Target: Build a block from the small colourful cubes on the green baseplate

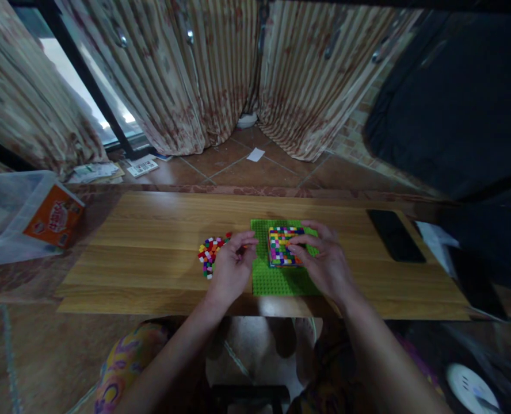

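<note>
A green studded baseplate (262, 282) lies on the wooden table, carrying a square block of multicoloured toy building bricks (279, 247). My right hand (327, 261) reaches over the block from the right, thumb and index finger pinched at its top around what looks like a small orange brick; the fingertips partly hide it. Beside the plate's left edge, my left hand (233, 270) is closed with its fingertips together. A bit of orange-red shows at those fingers, too small to make out. Loose small bricks (210, 253) in many colours lie in a pile just left of that hand, partly covered by it.
A black phone (396, 236) lies on the table (152, 247) at the right. Past the table's left end stands a clear plastic bin (5, 218) with an orange label. Curtains (221, 75) hang behind, and papers (255, 154) lie on the tiled floor.
</note>
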Demonstrator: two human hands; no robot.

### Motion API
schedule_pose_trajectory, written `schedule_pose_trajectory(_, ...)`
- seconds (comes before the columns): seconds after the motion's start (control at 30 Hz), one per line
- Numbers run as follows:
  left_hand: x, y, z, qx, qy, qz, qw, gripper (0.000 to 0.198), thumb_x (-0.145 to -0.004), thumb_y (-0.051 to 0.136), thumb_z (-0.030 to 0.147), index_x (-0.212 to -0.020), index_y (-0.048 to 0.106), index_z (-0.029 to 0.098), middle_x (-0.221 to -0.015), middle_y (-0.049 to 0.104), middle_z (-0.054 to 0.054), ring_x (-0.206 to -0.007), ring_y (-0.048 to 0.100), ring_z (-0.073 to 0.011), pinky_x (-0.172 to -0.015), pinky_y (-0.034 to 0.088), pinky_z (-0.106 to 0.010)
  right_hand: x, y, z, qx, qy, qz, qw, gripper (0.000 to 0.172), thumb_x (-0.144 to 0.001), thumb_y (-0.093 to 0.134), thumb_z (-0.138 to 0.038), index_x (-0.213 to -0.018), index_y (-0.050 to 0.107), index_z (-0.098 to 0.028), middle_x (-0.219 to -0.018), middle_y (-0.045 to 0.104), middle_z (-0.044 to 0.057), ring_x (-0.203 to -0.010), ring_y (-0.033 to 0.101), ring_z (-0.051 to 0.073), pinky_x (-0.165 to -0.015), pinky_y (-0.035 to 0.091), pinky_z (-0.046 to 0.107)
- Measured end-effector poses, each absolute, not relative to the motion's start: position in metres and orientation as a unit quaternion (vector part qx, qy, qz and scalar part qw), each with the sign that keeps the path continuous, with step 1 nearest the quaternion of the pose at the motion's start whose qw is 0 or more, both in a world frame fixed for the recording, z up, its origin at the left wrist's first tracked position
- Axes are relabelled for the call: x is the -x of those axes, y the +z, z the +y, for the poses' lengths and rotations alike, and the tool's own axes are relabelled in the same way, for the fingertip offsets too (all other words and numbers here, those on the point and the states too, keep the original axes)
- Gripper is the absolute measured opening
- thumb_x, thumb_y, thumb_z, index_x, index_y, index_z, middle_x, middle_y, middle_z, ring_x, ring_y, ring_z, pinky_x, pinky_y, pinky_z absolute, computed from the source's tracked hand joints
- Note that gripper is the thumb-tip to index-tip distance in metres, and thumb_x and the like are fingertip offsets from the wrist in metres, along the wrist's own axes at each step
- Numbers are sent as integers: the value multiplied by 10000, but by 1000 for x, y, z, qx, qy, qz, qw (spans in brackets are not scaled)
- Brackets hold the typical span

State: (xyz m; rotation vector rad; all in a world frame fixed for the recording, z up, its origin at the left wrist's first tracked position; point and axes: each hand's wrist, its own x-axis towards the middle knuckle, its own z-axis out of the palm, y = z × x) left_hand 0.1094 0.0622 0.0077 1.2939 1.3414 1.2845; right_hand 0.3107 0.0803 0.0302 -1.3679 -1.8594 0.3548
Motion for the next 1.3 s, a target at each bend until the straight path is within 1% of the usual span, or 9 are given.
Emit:
schedule_pose_trajectory(0.07, -112, 6, 61, -534, 498, 543, 414, 278, -823, 553, 226, -1086, 632, 178, -969, 696, -60, -758, 643, -131, -681, 521, -251, -307, 29, 80, 544, 147, -733, 381, 92, -808, 662, -341, -798, 727, -278, -1204, 580, 45, -1145, 501, 267, -976, 404, 511)
schedule_pose_trajectory(0.2, -118, 9, 58, -556, 460, 552, 417, 274, -802, 554, 182, -1063, 638, 168, -947, 687, -46, -622, 580, -90, -599, 486, -224, -299, 28, 81, 548, 155, -732, 374, 70, -798, 676, -324, -788, 724, -274, -1205, 576, 44, -1142, 495, 256, -982, 405, 486)
schedule_pose_trajectory(0.3, -121, 13, 56, -573, 440, 555, 411, 247, -797, 556, 164, -1025, 650, 173, -947, 688, -35, -593, 554, -81, -568, 466, -213, -295, 30, 82, 548, 147, -734, 374, 58, -788, 685, -303, -769, 714, -256, -1177, 587, 53, -1120, 507, 252, -977, 410, 464)
schedule_pose_trajectory(0.47, -121, 16, 54, -593, 421, 561, 396, 228, -805, 552, 154, -1006, 657, 172, -954, 692, -33, -614, 554, -85, -604, 470, -224, -292, 32, 80, 548, 129, -732, 384, 110, -809, 647, -309, -738, 701, -245, -1124, 607, 59, -1076, 530, 257, -945, 424, 471)
schedule_pose_trajectory(0.63, -122, 18, 53, -590, 413, 563, 406, 269, -809, 547, 143, -1056, 649, 173, -964, 696, -34, -600, 548, -83, -561, 456, -213, -294, 32, 78, 548, 125, -732, 386, 133, -816, 630, -330, -742, 695, -242, -1114, 612, 56, -1072, 533, 255, -941, 425, 466)
schedule_pose_trajectory(0.8, -123, 20, 52, -594, 414, 558, 405, 284, -803, 546, 125, -1061, 652, 178, -988, 700, -37, -632, 565, -89, -570, 463, -212, -299, 29, 79, 561, 108, -723, 389, 181, -853, 582, -369, -826, 687, -224, -1114, 608, 79, -1077, 540, 252, -952, 415, 466)
schedule_pose_trajectory(1.0, -124, 16, 53, -603, 414, 551, 401, 302, -805, 540, 129, -1084, 649, 176, -995, 704, -40, -653, 589, -99, -591, 484, -227, -292, 22, 81, 586, 77, -717, 369, 258, -859, 559, -433, -941, 651, -207, -1146, 589, 119, -1131, 500, 286, -964, 392, 502)
schedule_pose_trajectory(1.1, -124, 15, 53, -616, 413, 537, 402, 314, -810, 538, 136, -1099, 649, 187, -1024, 704, -40, -694, 616, -111, -619, 503, -238, -288, 19, 82, 597, 79, -709, 367, 265, -850, 570, -446, -939, 641, -207, -1138, 588, 124, -1123, 499, 290, -955, 393, 500)
schedule_pose_trajectory(1.3, -125, 13, 50, -649, 404, 522, 378, 325, -826, 534, 150, -1124, 647, 211, -1000, 702, -36, -753, 644, -131, -657, 524, -254, -287, 17, 84, 600, 97, -697, 380, 252, -826, 596, -455, -898, 632, -216, -1121, 588, 116, -1099, 516, 283, -955, 397, 496)
